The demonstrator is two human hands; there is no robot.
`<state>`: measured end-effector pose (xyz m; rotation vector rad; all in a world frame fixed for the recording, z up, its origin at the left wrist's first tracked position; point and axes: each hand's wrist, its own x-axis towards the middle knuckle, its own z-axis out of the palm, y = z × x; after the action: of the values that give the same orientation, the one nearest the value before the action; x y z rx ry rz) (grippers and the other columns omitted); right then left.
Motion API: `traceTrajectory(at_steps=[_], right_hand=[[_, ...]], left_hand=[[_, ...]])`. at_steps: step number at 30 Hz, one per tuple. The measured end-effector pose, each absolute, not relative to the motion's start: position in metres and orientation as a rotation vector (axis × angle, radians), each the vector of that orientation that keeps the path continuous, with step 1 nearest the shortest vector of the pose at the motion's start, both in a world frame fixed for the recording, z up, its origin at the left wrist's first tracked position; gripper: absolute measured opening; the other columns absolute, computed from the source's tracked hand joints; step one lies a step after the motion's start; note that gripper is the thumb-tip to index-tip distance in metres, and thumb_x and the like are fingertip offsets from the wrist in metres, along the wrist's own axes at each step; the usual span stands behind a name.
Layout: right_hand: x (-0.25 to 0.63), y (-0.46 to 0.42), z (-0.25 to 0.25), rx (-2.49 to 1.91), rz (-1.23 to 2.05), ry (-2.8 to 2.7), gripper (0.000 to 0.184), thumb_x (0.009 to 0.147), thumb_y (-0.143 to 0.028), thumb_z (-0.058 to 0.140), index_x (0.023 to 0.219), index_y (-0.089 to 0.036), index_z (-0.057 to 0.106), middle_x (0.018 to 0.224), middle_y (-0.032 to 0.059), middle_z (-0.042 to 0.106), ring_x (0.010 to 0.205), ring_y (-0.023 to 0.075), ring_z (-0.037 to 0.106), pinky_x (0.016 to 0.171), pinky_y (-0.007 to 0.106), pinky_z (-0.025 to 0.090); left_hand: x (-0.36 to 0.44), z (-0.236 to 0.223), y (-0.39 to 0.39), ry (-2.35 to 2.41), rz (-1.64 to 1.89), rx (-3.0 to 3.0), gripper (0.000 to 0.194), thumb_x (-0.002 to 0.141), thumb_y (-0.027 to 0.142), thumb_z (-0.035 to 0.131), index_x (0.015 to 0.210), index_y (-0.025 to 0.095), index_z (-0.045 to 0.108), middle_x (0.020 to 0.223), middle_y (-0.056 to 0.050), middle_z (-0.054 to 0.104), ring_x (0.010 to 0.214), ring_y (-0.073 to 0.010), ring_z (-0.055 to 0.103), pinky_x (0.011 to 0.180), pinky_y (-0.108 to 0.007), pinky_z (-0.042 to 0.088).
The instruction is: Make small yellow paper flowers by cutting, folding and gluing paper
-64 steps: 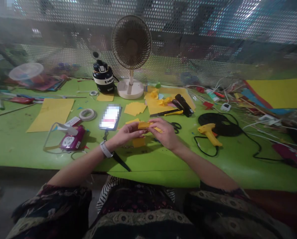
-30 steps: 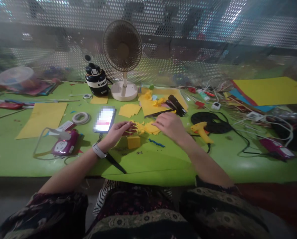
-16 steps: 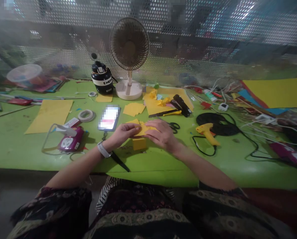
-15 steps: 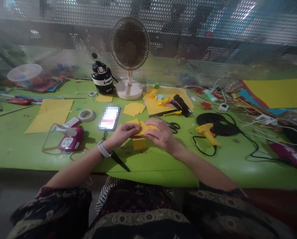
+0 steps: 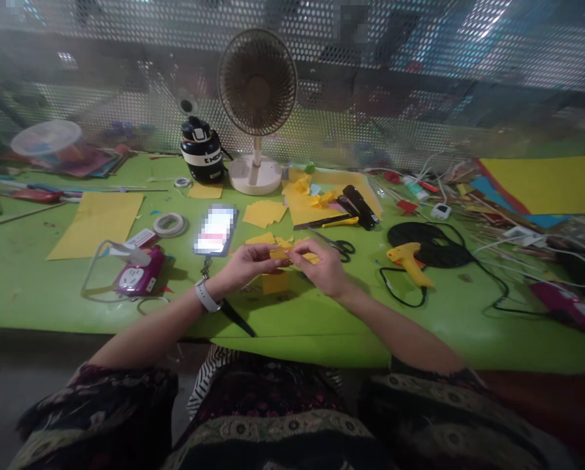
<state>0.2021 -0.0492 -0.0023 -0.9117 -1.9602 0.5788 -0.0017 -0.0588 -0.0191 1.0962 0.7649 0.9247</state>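
My left hand (image 5: 247, 262) and my right hand (image 5: 322, 264) meet above the green table (image 5: 322, 320), both pinching a small folded yellow paper piece (image 5: 279, 253) between their fingertips. Just under the hands stands a small yellow paper cube (image 5: 274, 282). More yellow paper scraps (image 5: 312, 257) lie behind the hands. A white watch is on my left wrist.
A phone (image 5: 217, 230) lies left of the hands, black scissors (image 5: 342, 246) to the right, then a yellow glue gun (image 5: 410, 260) with a coiled black cable. Behind stand a fan (image 5: 257, 104), a black jug (image 5: 202, 153), a stapler (image 5: 360, 205), tape roll (image 5: 170, 224) and yellow sheets (image 5: 96, 222).
Both hands lifted from the scraps on the table and came together, now pinching a small folded yellow piece just above the cube.
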Motion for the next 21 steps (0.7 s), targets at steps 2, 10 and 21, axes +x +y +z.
traceTrajectory(at_steps=[2, 10, 21], right_hand=[[0.2021, -0.0497, -0.0030, -0.928, 0.609, -1.953, 0.023, 0.092, -0.039, 0.063, 0.081, -0.019, 0.066, 0.077, 0.0023, 0.070, 0.072, 0.0157, 0.065, 0.069, 0.030, 0.053], [0.2026, -0.0481, -0.0062, -0.919, 0.669, -1.924, 0.020, 0.090, -0.037, 0.066, 0.079, -0.020, 0.067, 0.075, 0.0006, 0.070, 0.069, 0.0141, 0.064, 0.065, 0.027, 0.053], [0.2018, -0.0481, -0.0065, -0.928, 0.708, -1.905, 0.015, 0.089, -0.031, 0.067, 0.079, -0.019, 0.066, 0.074, 0.0001, 0.069, 0.069, 0.0138, 0.063, 0.066, 0.027, 0.051]], left_hand=[[-0.0008, -0.0200, -0.0587, 0.774, 0.931, 1.099, 0.038, 0.073, 0.031, 0.082, 0.108, 0.016, 0.074, 0.104, -0.011, 0.077, 0.095, -0.0207, 0.074, 0.090, -0.038, 0.059], [-0.0005, -0.0245, -0.0578, 0.765, 0.919, 1.095, 0.038, 0.074, 0.033, 0.081, 0.107, 0.015, 0.074, 0.103, -0.011, 0.077, 0.092, -0.0189, 0.074, 0.089, -0.037, 0.060], [0.0002, -0.0237, -0.0576, 0.777, 0.935, 1.091, 0.034, 0.075, 0.035, 0.081, 0.101, 0.014, 0.075, 0.100, -0.011, 0.078, 0.088, -0.0175, 0.075, 0.086, -0.034, 0.061]])
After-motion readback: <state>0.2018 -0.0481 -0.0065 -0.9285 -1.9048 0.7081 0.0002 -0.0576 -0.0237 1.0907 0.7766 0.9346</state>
